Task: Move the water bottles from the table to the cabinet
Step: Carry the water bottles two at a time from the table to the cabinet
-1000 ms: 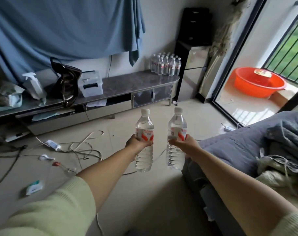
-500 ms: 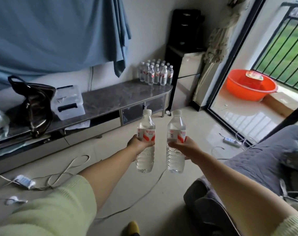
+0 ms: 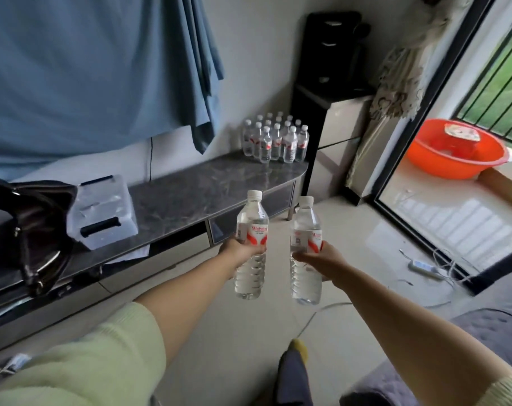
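Note:
I carry two clear water bottles with white caps and red-and-white labels, both upright in front of me. My left hand (image 3: 243, 249) grips the left bottle (image 3: 251, 227) round its middle. My right hand (image 3: 326, 260) grips the right bottle (image 3: 306, 230) the same way. Ahead runs a long low cabinet (image 3: 196, 194) with a dark marble top. At its far right end stands a cluster of several identical bottles (image 3: 275, 140) against the wall. Both held bottles hang over the floor, short of the cabinet's front edge.
A dark handbag (image 3: 29, 230) and a clear plastic box (image 3: 102, 210) sit on the cabinet's left part. A black stand (image 3: 333, 83) rises right of the cabinet. Cables and a power strip (image 3: 424, 266) lie on the floor by the glass door. An orange basin (image 3: 456, 148) sits outside.
I have walked closer to the cabinet and the view has swung right. The bottle cluster looks larger. Both hands keep the same grip on their bottles.

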Available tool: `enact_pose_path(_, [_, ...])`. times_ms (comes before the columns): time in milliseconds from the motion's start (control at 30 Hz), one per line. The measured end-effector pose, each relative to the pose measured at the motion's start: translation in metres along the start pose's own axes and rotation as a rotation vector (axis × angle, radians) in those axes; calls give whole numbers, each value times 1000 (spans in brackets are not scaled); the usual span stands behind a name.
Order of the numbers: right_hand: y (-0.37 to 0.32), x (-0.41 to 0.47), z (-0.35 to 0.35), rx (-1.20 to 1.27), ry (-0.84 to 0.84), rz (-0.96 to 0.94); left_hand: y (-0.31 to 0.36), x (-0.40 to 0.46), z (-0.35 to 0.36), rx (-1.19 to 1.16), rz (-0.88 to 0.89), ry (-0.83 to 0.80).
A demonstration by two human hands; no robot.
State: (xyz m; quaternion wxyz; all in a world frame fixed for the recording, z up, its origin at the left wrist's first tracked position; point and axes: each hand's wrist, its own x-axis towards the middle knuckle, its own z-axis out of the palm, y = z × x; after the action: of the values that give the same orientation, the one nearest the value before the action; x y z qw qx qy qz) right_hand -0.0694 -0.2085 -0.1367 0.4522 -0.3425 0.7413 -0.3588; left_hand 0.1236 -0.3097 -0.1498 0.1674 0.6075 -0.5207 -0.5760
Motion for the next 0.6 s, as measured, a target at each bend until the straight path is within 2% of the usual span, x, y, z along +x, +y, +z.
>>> enact_pose_path(333, [-82,192,-80,19,-74,-68,93,199,34,-139,-11,50])
enact_pose_path(600, [-109,308,-123,39,-17,-33,175,276,57,-78,-31,16])
